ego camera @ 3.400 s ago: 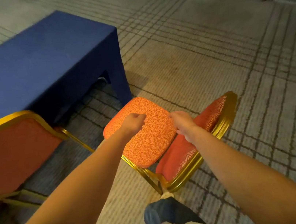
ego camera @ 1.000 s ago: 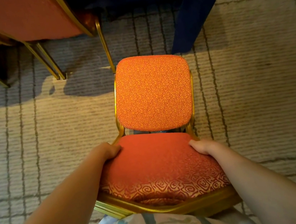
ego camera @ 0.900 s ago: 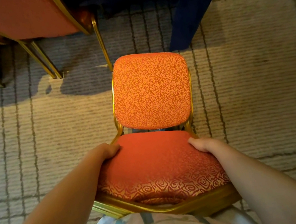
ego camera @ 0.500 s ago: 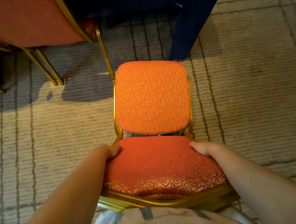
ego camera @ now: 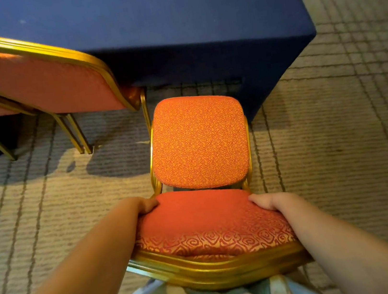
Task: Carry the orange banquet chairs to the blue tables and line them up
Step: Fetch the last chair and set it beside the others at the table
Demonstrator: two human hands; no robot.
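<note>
Head view | left hand [ego camera: 146, 204] and right hand [ego camera: 269, 202] grip the orange chair [ego camera: 198, 141] by its backrest | chair on carpet [ego camera: 339, 150] at the front edge of the blue table [ego camera: 169, 24], near its right corner | risk: a skewed push could knock the neighbouring chair [ego camera: 39, 79].

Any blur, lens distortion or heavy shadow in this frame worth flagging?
Head view: held chair sharp; neighbouring chair smeared at its top-left corner; carpet lines bow toward the frame edges, wide-angle; chair shadow on the carpet left of centre; blue table front dark, little detail.
</note>
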